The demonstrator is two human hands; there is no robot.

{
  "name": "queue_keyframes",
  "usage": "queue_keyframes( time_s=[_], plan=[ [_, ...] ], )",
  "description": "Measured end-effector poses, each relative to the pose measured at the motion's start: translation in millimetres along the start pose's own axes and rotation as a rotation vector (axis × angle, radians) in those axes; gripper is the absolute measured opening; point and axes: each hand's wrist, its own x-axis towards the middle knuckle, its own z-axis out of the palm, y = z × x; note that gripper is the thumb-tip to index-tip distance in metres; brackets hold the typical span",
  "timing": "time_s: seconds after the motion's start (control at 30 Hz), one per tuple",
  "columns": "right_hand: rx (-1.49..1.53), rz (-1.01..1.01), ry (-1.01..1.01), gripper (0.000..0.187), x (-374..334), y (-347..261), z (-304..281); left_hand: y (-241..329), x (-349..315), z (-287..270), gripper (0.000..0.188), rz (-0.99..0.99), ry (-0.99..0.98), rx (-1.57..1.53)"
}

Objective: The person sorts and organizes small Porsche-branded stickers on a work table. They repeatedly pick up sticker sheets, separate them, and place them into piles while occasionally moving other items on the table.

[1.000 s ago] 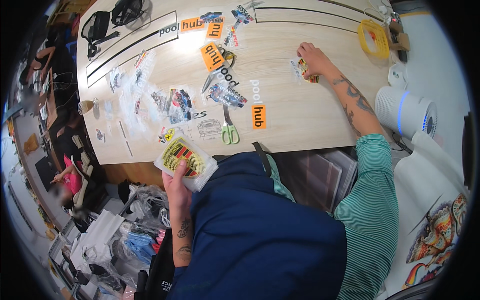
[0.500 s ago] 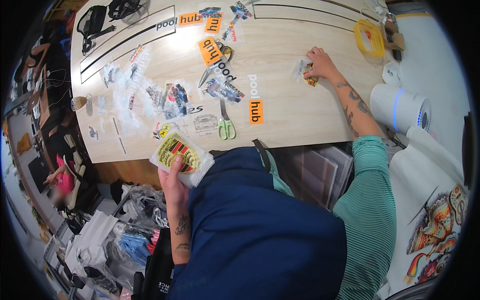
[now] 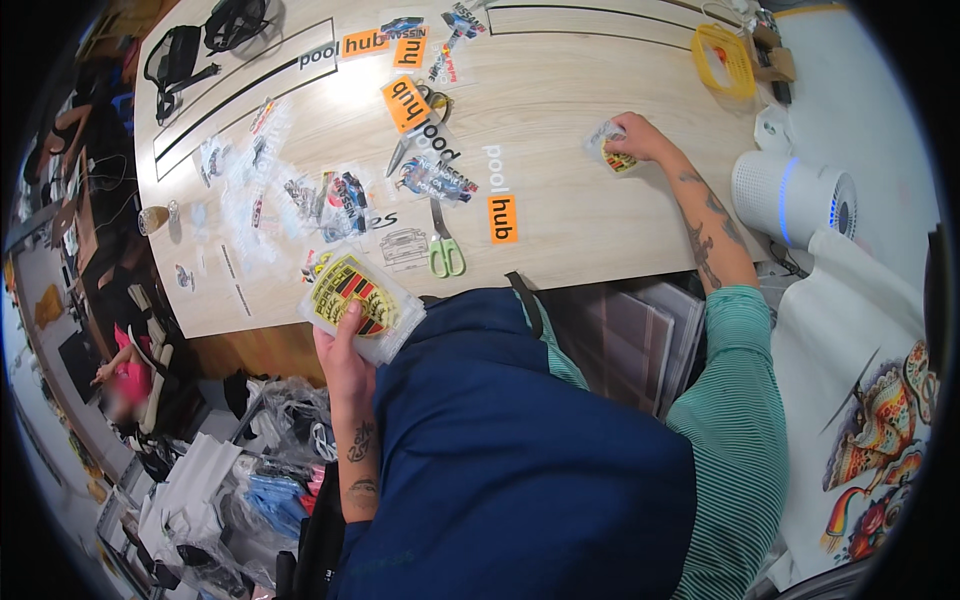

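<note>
My left hand (image 3: 347,362) is closed on a stack of clear-backed decals (image 3: 378,296), held just past the table's near edge. The top one bears a yellow, red and black crest, and my thumb presses on its face. Out over the right part of the table, my right hand (image 3: 642,138) has its fingers bent down onto a smaller decal (image 3: 618,160) with a similar crest on clear film. The fingers cover part of it. It lies on or very close to the tabletop; I cannot tell which.
Green-handled scissors (image 3: 446,255) and loose clear decals (image 3: 340,205) lie on the pale wooden table (image 3: 560,60). An orange-and-clear decal (image 3: 502,220) is near the middle. A yellow basket (image 3: 722,60) and a white cylindrical device (image 3: 790,198) stand at the right. Bagged items (image 3: 285,410) are at lower left.
The view has shifted slightly. My right hand's fingers have drawn in over the small decal, which has turned and shows more clear film. My left hand keeps the stack, tilted about the same.
</note>
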Motion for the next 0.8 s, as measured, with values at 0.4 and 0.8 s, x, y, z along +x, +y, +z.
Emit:
queue_keyframes(
  time_s=[0.4,0.8],
  plan=[
    [-0.225,0.096,0.151,0.021,-27,-40,23,-3,1,-3,0.034,-0.024,-0.057,-0.041],
    [-0.256,0.061,0.331,0.02,-43,-73,28,-1,-11,-17,0.034,0.028,-0.033,-0.08]
  ],
)
